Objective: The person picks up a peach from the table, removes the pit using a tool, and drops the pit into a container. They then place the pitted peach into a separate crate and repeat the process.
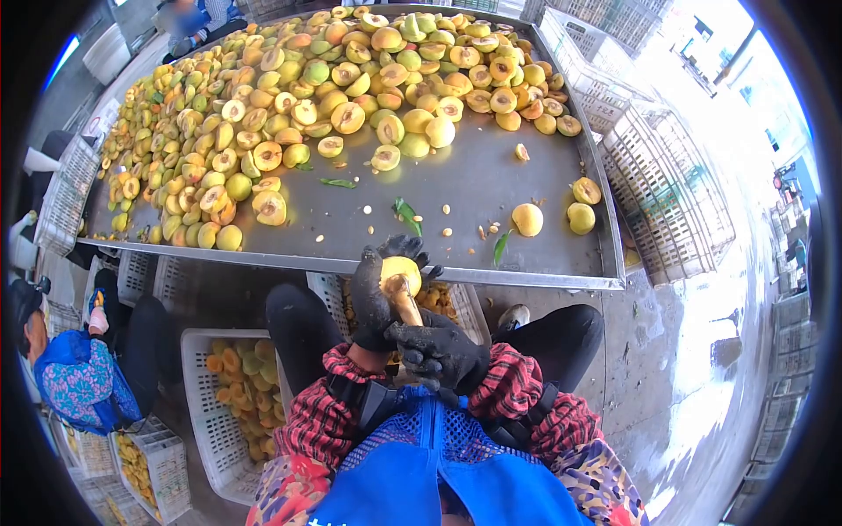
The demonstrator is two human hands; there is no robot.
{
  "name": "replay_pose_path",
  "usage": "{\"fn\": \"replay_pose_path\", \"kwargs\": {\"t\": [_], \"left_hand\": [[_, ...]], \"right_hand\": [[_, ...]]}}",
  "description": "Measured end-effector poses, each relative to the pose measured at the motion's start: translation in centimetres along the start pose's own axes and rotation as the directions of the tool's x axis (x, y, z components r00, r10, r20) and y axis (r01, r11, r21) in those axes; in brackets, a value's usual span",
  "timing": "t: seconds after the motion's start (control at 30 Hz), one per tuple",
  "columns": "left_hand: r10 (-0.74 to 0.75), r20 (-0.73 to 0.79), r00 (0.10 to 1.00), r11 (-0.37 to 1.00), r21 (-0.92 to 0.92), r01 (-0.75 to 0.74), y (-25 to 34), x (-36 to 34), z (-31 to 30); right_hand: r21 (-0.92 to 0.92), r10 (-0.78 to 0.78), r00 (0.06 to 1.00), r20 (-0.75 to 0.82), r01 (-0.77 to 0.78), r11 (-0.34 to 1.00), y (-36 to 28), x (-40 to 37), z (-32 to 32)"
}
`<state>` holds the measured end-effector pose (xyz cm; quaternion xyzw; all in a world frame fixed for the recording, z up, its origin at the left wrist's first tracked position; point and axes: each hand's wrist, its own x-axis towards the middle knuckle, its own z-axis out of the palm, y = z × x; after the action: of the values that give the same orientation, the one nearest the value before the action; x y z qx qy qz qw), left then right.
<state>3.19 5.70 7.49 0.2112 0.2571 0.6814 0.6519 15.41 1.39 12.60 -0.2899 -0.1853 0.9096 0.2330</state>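
My left hand point(372, 294), in a dark glove, is wrapped round a yellow peach half point(399, 270) just in front of the metal table's near edge. The cut side of the fruit shows a brownish hollow. In my gloved right hand point(441, 352) is a wooden-handled tool point(407, 307), pointing up into the hollow. Its working tip is hidden in the fruit. Below my hands, partly covered by them, stands a white crate point(474, 317) with fruit pieces in it.
The metal table point(324, 206) carries a big heap of peach halves point(263, 131), with leaves and loose kernels near its front. White crates point(662, 188) stack at the right. Another crate point(197, 394) of fruit stands left of my legs. A co-worker point(88, 368) sits at far left.
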Motion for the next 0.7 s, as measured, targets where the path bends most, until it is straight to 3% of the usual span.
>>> {"fn": "replay_pose_path", "kwargs": {"t": [0.1, 0.17, 0.3, 0.4, 0.47, 0.53, 0.6, 0.7], "left_hand": [[0.162, 0.054, 0.985, 0.950, 0.262, -0.170, -0.4, 0.0, 0.1], [0.124, 0.073, 0.990, 0.963, 0.233, -0.138, 0.3, -0.2, 0.4], [-0.057, 0.065, 0.996, 0.927, 0.375, 0.029, 1.6, -0.3, -0.7], [0.003, 0.058, 0.998, 0.723, 0.689, -0.042, -0.2, 0.5, -4.8], [0.009, 0.174, 0.985, 0.513, 0.844, -0.154, 2.3, -0.7, -1.3], [-0.012, 0.178, 0.984, 0.509, 0.848, -0.147, 2.8, -1.1, -0.5], [-0.054, 0.081, 0.995, 0.706, 0.708, -0.019, 2.0, -0.8, -1.5], [-0.112, 0.128, 0.985, 0.563, 0.825, -0.043, 1.9, -0.7, -1.4]], "right_hand": [[0.101, -0.007, 1.000, 0.022, 0.005, 0.995, 0.2, -0.1, 0.3], [0.132, -0.014, 1.000, 0.020, 0.011, 0.991, 0.5, -0.2, 0.5], [-0.280, -0.059, 0.996, -0.062, 0.039, 0.959, 0.2, 0.0, -0.3], [-0.530, -0.032, 0.996, -0.086, -0.019, 0.848, -0.2, -0.1, -1.1], [-0.599, 0.034, 0.991, -0.131, -0.106, 0.794, -0.7, -0.3, -1.3], [-0.656, 0.052, 0.994, -0.097, -0.103, 0.748, -0.8, -0.2, -1.9], [-0.705, 0.064, 0.991, -0.118, -0.129, 0.697, -0.9, -0.3, -1.7], [-0.784, 0.039, 0.983, -0.182, -0.169, 0.598, -1.1, -0.8, -1.1]]}}
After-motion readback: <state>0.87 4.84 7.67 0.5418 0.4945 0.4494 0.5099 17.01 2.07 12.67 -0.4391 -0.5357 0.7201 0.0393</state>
